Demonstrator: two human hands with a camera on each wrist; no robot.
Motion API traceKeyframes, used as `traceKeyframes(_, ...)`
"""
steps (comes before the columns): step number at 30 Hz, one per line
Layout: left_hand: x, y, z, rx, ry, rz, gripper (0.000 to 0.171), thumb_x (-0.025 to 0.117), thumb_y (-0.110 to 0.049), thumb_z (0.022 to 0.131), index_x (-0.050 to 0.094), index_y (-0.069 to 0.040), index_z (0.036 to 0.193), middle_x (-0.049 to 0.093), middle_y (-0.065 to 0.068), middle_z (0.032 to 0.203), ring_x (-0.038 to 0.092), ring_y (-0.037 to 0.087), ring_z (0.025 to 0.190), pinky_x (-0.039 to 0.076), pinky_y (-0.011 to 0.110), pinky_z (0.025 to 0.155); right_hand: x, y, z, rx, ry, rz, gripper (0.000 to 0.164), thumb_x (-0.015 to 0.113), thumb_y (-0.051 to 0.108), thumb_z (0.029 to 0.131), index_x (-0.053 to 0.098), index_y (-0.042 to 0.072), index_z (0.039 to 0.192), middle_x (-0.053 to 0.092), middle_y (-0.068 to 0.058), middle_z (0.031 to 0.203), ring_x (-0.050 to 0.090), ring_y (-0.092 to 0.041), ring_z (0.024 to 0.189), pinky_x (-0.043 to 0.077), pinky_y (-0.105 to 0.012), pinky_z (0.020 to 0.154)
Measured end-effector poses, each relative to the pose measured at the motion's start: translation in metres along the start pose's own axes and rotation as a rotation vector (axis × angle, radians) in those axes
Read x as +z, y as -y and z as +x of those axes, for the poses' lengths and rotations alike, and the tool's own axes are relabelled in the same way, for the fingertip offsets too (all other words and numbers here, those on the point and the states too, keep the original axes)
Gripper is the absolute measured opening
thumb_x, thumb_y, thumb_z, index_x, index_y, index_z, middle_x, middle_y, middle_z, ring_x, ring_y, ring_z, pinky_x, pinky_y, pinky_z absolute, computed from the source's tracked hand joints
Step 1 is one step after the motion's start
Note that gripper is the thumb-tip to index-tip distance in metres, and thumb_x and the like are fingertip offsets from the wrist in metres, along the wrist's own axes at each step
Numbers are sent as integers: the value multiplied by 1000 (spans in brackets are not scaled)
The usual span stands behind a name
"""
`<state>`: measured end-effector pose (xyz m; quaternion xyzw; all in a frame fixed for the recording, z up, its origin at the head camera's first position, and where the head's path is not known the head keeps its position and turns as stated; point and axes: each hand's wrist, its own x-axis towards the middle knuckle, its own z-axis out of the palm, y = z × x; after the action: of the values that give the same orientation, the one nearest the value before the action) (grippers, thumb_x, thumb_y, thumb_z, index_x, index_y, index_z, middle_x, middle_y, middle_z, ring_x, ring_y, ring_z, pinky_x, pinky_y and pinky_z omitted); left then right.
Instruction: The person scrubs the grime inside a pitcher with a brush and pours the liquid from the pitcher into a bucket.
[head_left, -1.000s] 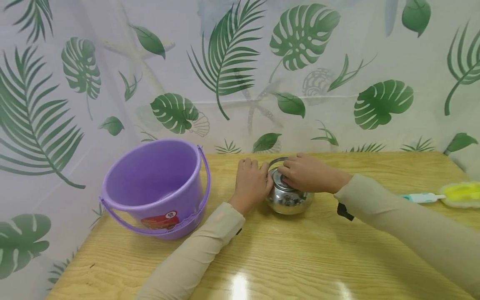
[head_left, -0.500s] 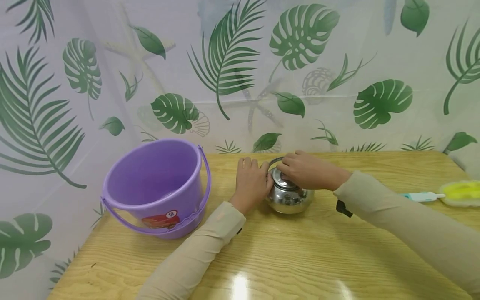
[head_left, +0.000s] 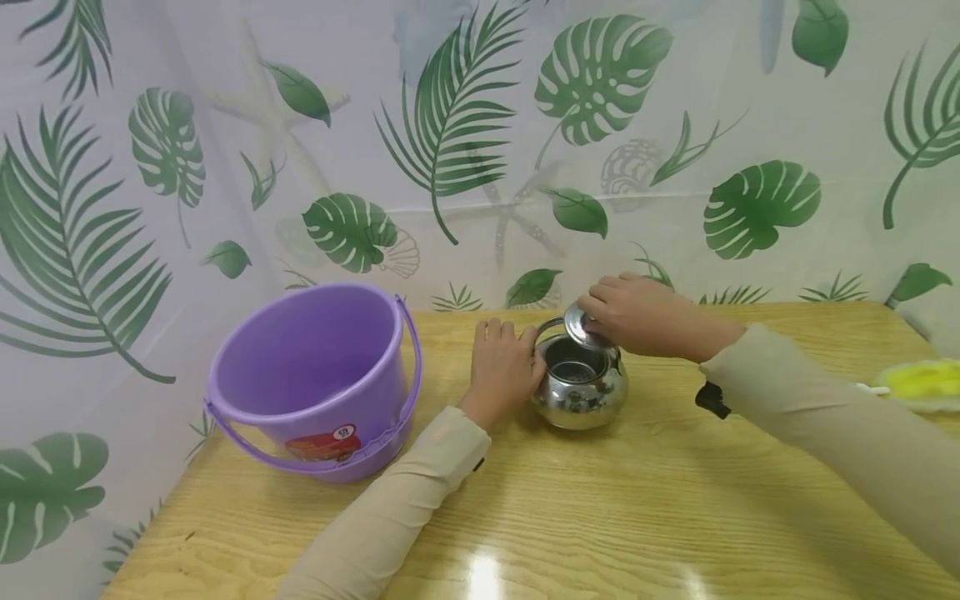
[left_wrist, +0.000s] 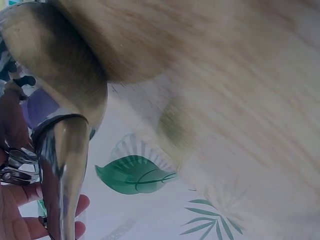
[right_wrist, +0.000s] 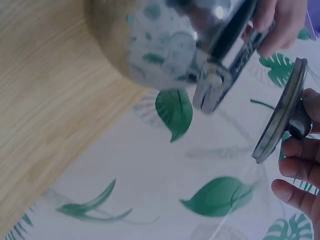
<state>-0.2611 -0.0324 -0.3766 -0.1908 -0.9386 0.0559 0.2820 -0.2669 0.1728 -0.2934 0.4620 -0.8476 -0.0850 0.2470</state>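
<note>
A shiny steel teapot (head_left: 581,408) stands on the wooden table with its round mouth uncovered, a dark inner rim showing. My left hand (head_left: 498,367) grips its hoop handle (right_wrist: 240,60) on the left side, thumb close to the mouth. In the left wrist view the spout (left_wrist: 62,165) points down past that hand's fingers. Just above the mouth's right side, my right hand (head_left: 637,312) pinches the steel lid (head_left: 581,327) by its knob. The right wrist view shows the lid edge-on and tilted, apart from the pot, with the knob (right_wrist: 300,122) between the fingers.
To the left stands a purple bucket (head_left: 307,350) with its handle hanging down in front. A yellow brush head (head_left: 922,383) lies at the right edge of the table (head_left: 570,517), partly behind the right sleeve. A leaf-patterned cloth (head_left: 480,150) hangs behind the table.
My right hand has raised the lid off the teapot and moved it up and to the right, uncovering the mouth. The left hand has stayed on the pot.
</note>
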Motion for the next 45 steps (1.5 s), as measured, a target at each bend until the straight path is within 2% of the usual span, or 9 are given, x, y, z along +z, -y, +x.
traceKeyframes(8, 2, -1, -2, 2, -9, -6, 21, 48, -33, 90, 60, -17, 97, 59, 5, 91, 52, 23, 88, 39, 35, 80, -6, -27, -27, 38, 6, -15, 17, 66, 13, 83, 52, 4, 83, 54, -6, 73, 52, -21, 67, 47, -37, 64)
traceKeyframes(16, 2, -2, -2, 19, -2, -5, 20, 48, -31, 91, 59, -16, 98, 55, 4, 95, 50, 21, 85, 39, 32, 75, -5, -40, -58, 108, 28, 12, 22, 70, 11, 79, 49, 6, 79, 47, -3, 67, 43, -16, 59, 41, -35, 57)
traceKeyframes(23, 2, -2, 0, 40, -3, 0, 21, 47, -31, 91, 59, -16, 98, 54, 2, 95, 48, 20, 84, 39, 32, 75, 6, -50, -83, 138, 95, 19, 18, 69, 11, 80, 52, 4, 82, 50, -3, 68, 47, -16, 59, 42, -34, 55)
traceKeyframes(30, 3, -2, 0, 36, 2, 5, 20, 47, -32, 92, 58, -16, 96, 54, 2, 93, 48, 21, 81, 39, 32, 74, 25, -57, -102, 151, 121, 39, 22, 70, 11, 80, 48, 7, 81, 46, -1, 65, 42, -13, 56, 37, -31, 54)
traceKeyframes(37, 2, -2, -2, 22, 18, -12, 21, 48, -31, 92, 59, -16, 98, 54, 2, 93, 47, 21, 81, 39, 32, 75, 54, -57, -107, 145, 167, 64, 19, 68, 11, 82, 49, 8, 83, 46, 1, 67, 43, -11, 58, 39, -31, 55)
traceKeyframes(45, 1, -2, -2, 23, -4, -7, 20, 49, -31, 91, 59, -15, 97, 56, 3, 93, 48, 22, 81, 39, 33, 75, 69, -53, -96, 179, 242, 106, 13, 63, 13, 87, 52, 10, 81, 50, 1, 66, 46, -12, 59, 40, -33, 57)
